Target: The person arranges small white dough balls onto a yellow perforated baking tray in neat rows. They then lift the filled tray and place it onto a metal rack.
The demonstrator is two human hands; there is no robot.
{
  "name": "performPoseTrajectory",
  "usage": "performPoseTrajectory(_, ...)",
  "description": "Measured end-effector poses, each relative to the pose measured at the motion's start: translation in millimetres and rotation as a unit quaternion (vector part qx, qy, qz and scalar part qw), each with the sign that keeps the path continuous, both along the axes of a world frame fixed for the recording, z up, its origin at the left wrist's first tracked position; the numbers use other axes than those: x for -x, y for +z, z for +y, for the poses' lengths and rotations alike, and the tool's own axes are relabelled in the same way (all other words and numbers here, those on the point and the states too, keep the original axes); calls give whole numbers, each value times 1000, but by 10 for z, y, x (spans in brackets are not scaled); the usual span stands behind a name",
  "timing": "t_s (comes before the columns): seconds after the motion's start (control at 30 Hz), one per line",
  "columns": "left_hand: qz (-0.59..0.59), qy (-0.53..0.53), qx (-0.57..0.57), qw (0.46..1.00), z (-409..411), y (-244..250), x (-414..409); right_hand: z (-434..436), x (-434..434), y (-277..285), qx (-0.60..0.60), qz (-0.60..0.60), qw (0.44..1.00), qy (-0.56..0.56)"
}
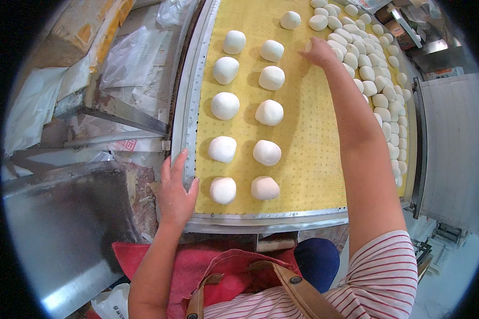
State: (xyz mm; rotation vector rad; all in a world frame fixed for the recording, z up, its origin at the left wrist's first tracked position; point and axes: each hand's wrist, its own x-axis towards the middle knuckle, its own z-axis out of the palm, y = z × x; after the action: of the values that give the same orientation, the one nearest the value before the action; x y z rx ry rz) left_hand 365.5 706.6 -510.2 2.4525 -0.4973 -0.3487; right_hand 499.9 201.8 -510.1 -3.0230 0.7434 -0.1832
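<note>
A metal-framed tray with a yellow mesh surface [303,159] lies before me. On its left part, white dough balls [225,105] stand apart in two columns, with one more ball [290,20] near the far side. Many smaller-looking dough pieces [367,73] are packed together along the right side. My right hand [318,52] reaches to the left edge of that cluster, its fingers around a dough ball [308,46] that is mostly hidden. My left hand [177,190] rests with spread fingers on the tray's left metal frame [190,159], holding nothing.
Left of the tray are a metal-edged shelf [127,113] with plastic bags [125,60] and a curved sheet-metal surface [64,227]. A grey panel [455,147] stands close to the tray's right edge. Boxes and metal items crowd the far right corner.
</note>
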Motion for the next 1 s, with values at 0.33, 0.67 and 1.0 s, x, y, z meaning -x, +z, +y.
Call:
performPoseTrajectory(0.33, -3, -2, 6, 1000, 17, 33, 6, 471, 529, -27, -73, 22, 994, 72)
performPoseTrajectory(0.67, -47, -8, -4, 999, 77, -86, 16, 1678, 2582, 575, -156, 206, 947, 189)
performPoseTrajectory(1.0, -35, -15, -5, 999, 67, -60, 15, 2024, 2920, 519, -212, 160, 957, 115)
